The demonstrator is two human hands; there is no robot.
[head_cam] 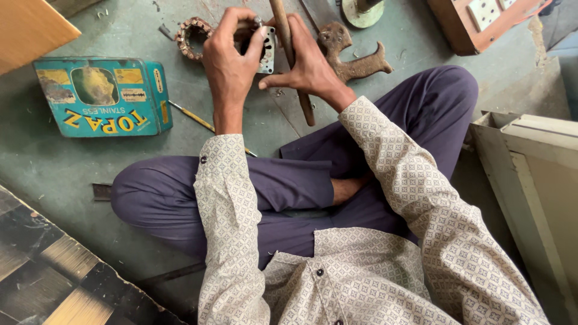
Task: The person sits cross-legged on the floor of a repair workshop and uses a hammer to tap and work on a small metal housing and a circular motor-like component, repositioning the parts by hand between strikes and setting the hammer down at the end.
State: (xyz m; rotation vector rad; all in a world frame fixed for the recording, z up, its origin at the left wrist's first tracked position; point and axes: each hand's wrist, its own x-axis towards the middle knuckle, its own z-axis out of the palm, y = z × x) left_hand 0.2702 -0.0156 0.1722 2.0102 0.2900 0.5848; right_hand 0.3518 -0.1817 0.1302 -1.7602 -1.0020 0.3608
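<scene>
Both hands, left hand [227, 60] and right hand [308, 60], grip one metal plate [267, 51] (one teal tin [102, 96] nearby).

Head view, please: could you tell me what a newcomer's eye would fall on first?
Top centre, the left hand and right hand pinch a small metal plate, a wooden handle slanting across it. A worn teal tin box lies far left on the floor; a rusty cast piece sits right of the hands.

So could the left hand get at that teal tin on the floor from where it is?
Probably yes: the teal tin lies apart to the side of the left hand, with bare floor between. But its fingers are busy on a small metal part.
</scene>
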